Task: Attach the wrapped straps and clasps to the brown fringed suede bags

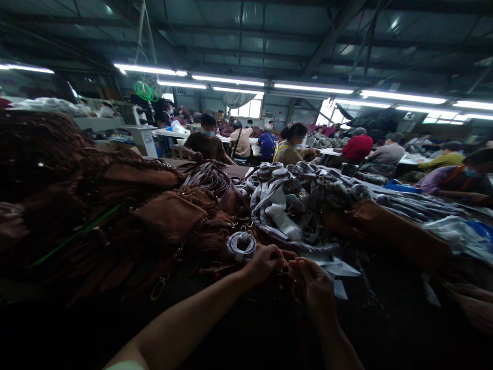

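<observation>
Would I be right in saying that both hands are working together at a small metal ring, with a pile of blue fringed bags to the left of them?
Not quite: the fringed bags piled to the left are brown, not blue, as the head view shows. The rest holds: the left hand and right hand meet at a small metal ring.

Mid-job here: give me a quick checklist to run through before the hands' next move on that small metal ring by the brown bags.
1. Left hand on the work: ok, fingers closed near the small ring.
2. Right hand meeting it: ok, fingertips close to the left's.
3. Ring firmly in grip: cannot tell, too dark and small.
4. Wrapped strap roll within reach: ok, just beyond the left hand.
5. Brown fringed bags piled to the left: ok.
6. Grey wrapped straps heaped behind: ok.
</observation>
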A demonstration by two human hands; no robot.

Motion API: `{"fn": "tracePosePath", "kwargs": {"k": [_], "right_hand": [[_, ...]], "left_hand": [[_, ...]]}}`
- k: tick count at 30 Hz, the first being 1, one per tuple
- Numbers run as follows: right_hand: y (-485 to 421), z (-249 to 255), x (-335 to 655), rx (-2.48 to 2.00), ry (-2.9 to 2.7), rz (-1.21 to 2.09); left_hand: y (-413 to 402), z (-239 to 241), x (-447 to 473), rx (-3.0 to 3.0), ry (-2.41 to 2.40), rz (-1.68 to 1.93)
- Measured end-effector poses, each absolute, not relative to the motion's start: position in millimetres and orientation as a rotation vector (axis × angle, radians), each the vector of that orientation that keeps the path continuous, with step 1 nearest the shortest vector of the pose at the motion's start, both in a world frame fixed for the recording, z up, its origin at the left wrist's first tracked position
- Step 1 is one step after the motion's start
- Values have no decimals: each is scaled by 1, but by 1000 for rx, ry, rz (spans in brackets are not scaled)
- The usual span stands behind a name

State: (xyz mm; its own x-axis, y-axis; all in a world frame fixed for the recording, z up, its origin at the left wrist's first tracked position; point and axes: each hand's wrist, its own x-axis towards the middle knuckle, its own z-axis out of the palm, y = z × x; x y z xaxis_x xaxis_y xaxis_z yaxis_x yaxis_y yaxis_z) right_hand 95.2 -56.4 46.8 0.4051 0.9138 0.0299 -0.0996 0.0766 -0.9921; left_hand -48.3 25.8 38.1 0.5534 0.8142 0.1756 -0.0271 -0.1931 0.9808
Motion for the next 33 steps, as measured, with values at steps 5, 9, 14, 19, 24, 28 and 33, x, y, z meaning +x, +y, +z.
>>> {"fn": "tracePosePath", "kwargs": {"k": [5,9,14,19,24,28,33], "right_hand": [[-53,63,97,-1239,-765,873],[-50,68,100,-1203,-716,852],[-48,69,99,-1183,-678,823],[-50,72,96,-1193,-645,755],[-59,73,92,-1374,-794,674],[-65,65,86,-1585,-1126,637],[-66,58,81,-1637,-1314,585]], "left_hand": [[24,40,-50,1588,653,897],[23,42,-50,1561,658,889],[22,43,-51,1554,657,888],[23,41,-52,1543,644,871],[23,43,-54,1524,619,883],[22,45,-56,1492,538,859],[20,41,-56,1453,506,908]]}}
